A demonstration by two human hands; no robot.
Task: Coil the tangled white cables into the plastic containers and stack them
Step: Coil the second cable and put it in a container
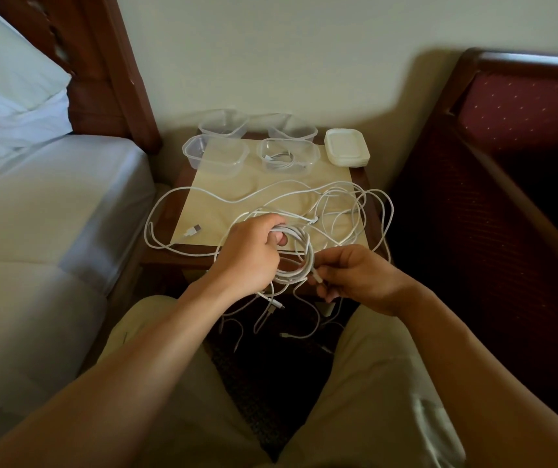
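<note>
My left hand (248,253) grips a coil of white cable (299,256) held above the near edge of the small table (199,197). My right hand (355,278) pinches the plug end of that cable beside the coil. More tangled white cables (335,202) sprawl over the table and hang off its front and right side. Several clear plastic containers stand at the back: one (286,155) holds a coiled cable, another (216,154) to its left is empty, and two more (223,122) sit behind them.
A stack of white lids (346,146) sits at the table's back right corner. A bed with white sheets (41,211) lies to the left, a dark red upholstered chair (507,157) to the right. Loose cable ends (270,309) dangle between my knees.
</note>
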